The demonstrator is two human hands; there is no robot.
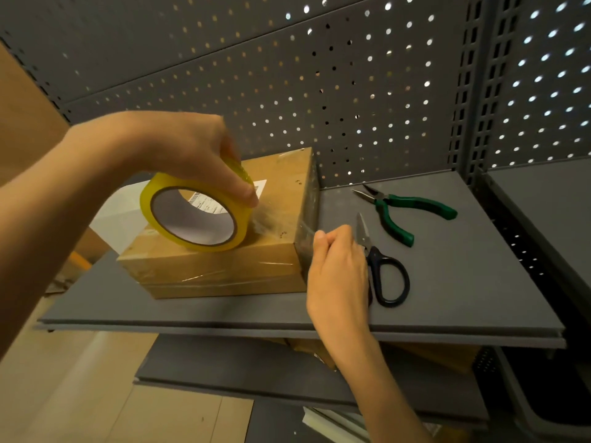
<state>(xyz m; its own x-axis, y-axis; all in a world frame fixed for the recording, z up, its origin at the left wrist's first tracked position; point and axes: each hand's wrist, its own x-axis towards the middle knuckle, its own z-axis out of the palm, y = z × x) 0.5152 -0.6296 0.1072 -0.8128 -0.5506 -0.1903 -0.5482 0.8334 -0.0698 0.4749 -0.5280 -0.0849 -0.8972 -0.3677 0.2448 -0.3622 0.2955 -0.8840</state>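
**A:** What sits on the grey shelf [463, 282]?

**B:** A brown cardboard box [224, 270] lies flat towards the left side; it is wrapped in clear film, and a white label [208, 203] shows on its top; behind it rises a grey pegboard [287, 75].

**A:** And the hands?

**B:** The left hand [179, 148] holds a yellow tape roll [172, 182] on edge on the box top; its fingers [243, 187] curl over the rim, gripping it. A clear strip [271, 222] runs from the roll across the top to the box's right end; there the right hand [339, 270] has its fingers [323, 238] curled, pinching the strip at the upper edge.

**A:** Anything else nearby?

**B:** Black-handled scissors [375, 260] lie just beside the right hand, blades closed and pointing away; green-handled pliers [393, 203] lie farther back on the shelf, apart from the box.
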